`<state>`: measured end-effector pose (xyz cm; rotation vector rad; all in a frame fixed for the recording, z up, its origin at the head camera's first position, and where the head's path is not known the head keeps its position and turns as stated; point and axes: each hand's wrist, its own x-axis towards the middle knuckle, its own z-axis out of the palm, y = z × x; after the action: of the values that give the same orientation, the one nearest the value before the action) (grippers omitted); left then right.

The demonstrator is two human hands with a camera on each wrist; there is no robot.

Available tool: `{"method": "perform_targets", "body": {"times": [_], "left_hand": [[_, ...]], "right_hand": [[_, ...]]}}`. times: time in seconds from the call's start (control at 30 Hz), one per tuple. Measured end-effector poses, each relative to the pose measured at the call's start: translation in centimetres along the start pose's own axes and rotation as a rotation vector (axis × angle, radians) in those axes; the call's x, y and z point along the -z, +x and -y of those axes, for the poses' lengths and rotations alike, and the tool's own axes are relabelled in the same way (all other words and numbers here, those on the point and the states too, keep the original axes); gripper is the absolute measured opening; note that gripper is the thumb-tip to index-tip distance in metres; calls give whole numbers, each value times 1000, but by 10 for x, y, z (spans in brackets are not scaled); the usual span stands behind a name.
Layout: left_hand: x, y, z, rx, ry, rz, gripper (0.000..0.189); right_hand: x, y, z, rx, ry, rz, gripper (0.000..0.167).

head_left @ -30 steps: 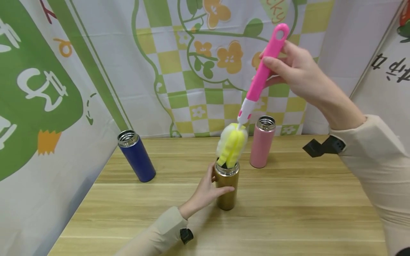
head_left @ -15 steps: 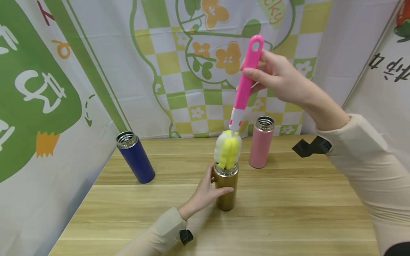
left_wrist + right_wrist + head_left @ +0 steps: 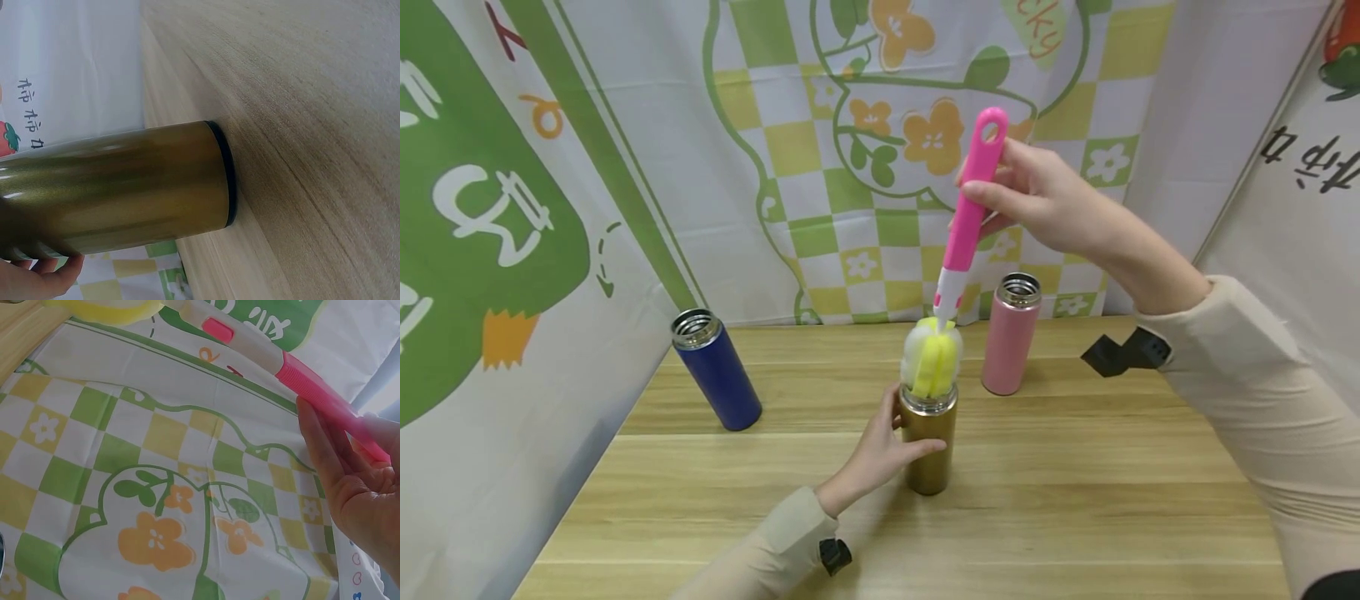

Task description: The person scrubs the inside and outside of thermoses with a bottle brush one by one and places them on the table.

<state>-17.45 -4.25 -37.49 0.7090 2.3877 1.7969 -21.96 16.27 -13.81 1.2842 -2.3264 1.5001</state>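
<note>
A gold bottle stands upright on the wooden table, its steel mouth uncovered. My left hand grips its side, thumb across the front; the left wrist view shows fingertips on the gold wall and the dark base on the wood. Above it, my right hand holds a bottle brush by its pink handle, thumb in front. The brush's yellow and white sponge head sits at the bottle's mouth, its lower end inside the rim and most of it above. The handle leans slightly right.
A blue bottle without a lid stands on the left of the table. Behind and right of the gold bottle is a pink bottle, also lidless. A patterned cloth hangs behind the table's back edge.
My right hand has moved left and down, bringing the brush more upright and its sponge head slightly lower into the gold bottle's mouth. The left hand has kept its grip in place.
</note>
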Motion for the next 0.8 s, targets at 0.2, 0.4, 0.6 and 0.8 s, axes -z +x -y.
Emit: {"method": "perform_targets", "body": {"times": [0.2,0.4,0.6,0.8], "left_hand": [[-1,0,0,-4,-3,0,72],[-1,0,-1,-3,-4,-6,73],[-2,-1,-1,0,2,-13,71],[-2,0,-1,-14,2,-15,70]], "right_hand": [[-4,-1,-3,-15,-43,17,16],[-9,1,-2,-19,-57,26,15],[-14,2,1,-32,-72,38,14],[-20,1,-1,-50,-85,50,16]]}}
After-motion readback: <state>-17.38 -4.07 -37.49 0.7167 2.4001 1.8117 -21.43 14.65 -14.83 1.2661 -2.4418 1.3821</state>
